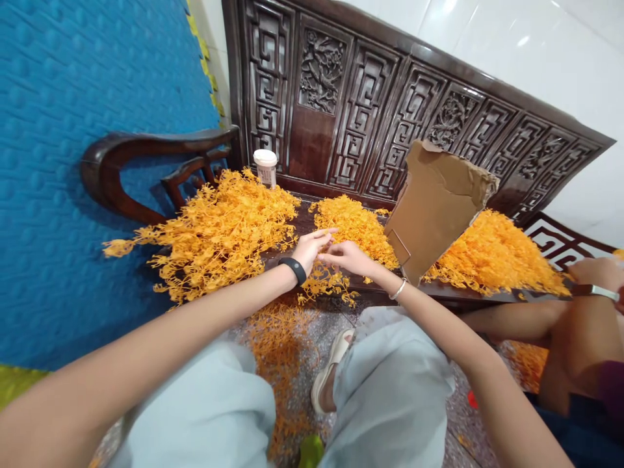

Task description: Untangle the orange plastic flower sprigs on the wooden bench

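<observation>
My left hand (pixel 312 249), with a black band on its wrist, is over the front of a dark wooden bench. Its fingers are bent around the top of a cluster of orange branching plastic pieces (pixel 325 286), which hangs below it over the bench edge. My right hand (pixel 351 258), with a silver bangle, meets it from the right, thumb and fingers pinched together by the left fingertips. What lies in that pinch is too small to tell. Just behind both hands is a middle heap of orange pieces (pixel 351 224). A larger tangled heap (pixel 229 234) lies to the left.
A cardboard sheet (pixel 429 208) stands upright between the middle heap and a right-hand heap (pixel 497 260). A white lidded cup (pixel 266 168) stands against the carved backrest (pixel 316 136). Orange bits (pixel 280 364) litter the floor. Another person's arm (pixel 592 299) is at the right.
</observation>
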Tool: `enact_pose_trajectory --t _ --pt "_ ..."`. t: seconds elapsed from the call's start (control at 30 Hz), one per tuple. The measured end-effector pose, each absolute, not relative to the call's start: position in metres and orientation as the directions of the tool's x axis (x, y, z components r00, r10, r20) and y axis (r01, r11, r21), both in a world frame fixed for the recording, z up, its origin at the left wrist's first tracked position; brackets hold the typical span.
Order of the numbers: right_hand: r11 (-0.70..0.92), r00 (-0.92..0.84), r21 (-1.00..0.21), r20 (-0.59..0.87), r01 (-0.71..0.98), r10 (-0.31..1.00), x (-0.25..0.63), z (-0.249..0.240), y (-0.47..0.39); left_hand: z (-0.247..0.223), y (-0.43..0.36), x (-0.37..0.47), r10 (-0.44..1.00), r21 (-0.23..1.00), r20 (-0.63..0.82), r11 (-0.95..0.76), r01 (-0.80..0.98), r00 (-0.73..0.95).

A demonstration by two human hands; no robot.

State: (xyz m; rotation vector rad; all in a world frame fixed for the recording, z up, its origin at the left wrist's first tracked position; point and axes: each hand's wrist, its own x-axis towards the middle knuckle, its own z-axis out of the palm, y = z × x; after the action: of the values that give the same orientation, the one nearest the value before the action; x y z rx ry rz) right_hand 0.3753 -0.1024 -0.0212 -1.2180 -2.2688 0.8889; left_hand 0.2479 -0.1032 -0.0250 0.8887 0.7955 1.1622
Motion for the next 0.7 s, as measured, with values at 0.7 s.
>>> enact_pose_trajectory --t 0.7 --pt "0.371 -0.643 -0.815 -0.002 0.445 0.766 0.408 -0.02 -0.085 -0.038 -0.099 0.236 0.938 0.941 -0.012 0.128 -0.314 0.345"
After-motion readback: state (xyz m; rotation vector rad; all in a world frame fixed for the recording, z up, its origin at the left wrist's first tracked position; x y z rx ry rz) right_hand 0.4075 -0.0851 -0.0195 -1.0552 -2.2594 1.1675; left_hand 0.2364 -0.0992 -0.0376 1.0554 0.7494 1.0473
